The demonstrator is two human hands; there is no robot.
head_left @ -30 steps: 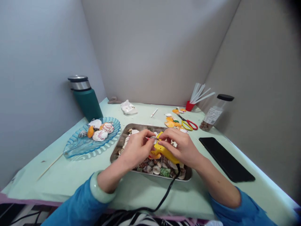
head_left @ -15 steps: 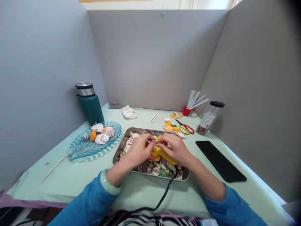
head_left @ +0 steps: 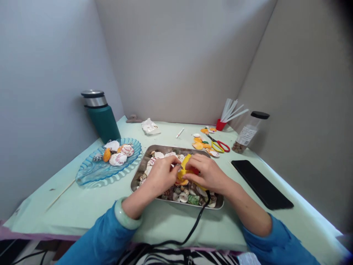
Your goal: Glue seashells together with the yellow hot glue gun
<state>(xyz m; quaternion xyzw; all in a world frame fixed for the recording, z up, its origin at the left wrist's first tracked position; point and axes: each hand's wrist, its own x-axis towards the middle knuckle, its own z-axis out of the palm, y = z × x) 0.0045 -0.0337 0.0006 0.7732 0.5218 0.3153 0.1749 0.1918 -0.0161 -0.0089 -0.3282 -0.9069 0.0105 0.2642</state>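
A steel tray full of mixed seashells lies in front of me. Over it my right hand is wrapped round a yellow glue gun whose black cord runs down off the table edge. My left hand is closed in a pinch at the gun's metal tip, fingers pressed together on something small that I cannot make out. An orange shell shows just under the two hands.
A blue glass dish with several shells sits to the left, a green flask behind it. Right of the tray lie a black phone, scissors, orange shells, a red cup of sticks and a jar. Grey partitions enclose the table.
The view tilted up and back down. Both hands stayed together over the tray, drawing slightly closer round the glue gun's tip.
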